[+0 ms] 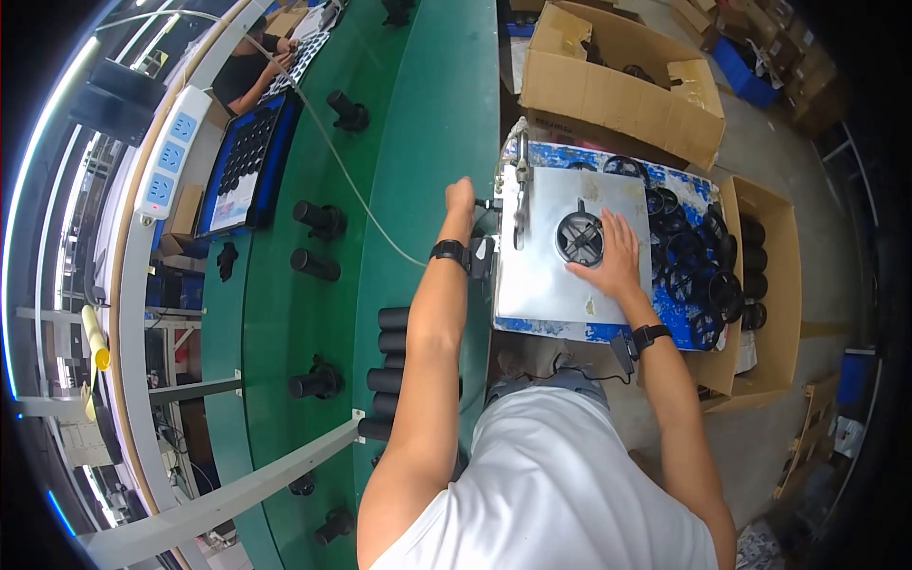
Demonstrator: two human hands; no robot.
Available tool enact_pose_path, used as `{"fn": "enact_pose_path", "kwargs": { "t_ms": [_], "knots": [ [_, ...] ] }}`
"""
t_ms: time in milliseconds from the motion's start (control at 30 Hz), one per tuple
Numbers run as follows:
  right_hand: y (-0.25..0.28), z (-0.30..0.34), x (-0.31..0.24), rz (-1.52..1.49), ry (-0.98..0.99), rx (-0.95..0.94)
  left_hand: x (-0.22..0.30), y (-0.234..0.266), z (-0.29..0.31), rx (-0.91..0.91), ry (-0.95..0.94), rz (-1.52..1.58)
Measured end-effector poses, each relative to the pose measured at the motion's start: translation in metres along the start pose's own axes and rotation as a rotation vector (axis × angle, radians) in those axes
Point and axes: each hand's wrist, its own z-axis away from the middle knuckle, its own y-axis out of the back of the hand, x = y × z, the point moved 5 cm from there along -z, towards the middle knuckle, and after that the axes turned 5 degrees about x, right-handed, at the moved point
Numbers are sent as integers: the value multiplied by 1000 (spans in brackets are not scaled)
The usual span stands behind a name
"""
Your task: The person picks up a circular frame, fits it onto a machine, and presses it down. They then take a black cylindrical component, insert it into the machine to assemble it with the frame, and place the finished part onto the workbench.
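Note:
A round black plastic part (579, 237) with spokes and a short stem lies on a flat metal plate (541, 294). My right hand (616, 256) holds it from the right, thumb along the near rim and fingers at the right edge. At the plate's left edge stands a metal lever clamp (522, 195). My left hand (460, 197) is closed beside it, around the end of a dark handle (488, 204) that is mostly hidden by the fingers. Each wrist wears a black band.
More black ring parts (686, 256) are heaped right of the plate on a blue-and-white worn board. Cardboard boxes (622, 100) stand behind and right. Left runs a green bench (380, 209) with black cylinders (385, 380); a white cable (356, 185) crosses it. A co-worker's arm (256, 85) shows far left.

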Motion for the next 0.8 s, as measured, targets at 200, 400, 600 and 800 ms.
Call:
{"fn": "enact_pose_path", "kwargs": {
  "t_ms": [200, 400, 600, 800],
  "knots": [
    [4, 3, 21, 0, -11, 4, 68, 33, 102, 380, -841, 204],
    [2, -42, 14, 32, -42, -258, 59, -24, 277, -261, -1325, -340],
    [-13, -78, 21, 477, -123, -569, 32, -100, 253, -450, -1376, -905],
    [-23, -85, 12, 495, 3, -690, 16, -99, 239, -428, -1387, -826]
  ]
}}
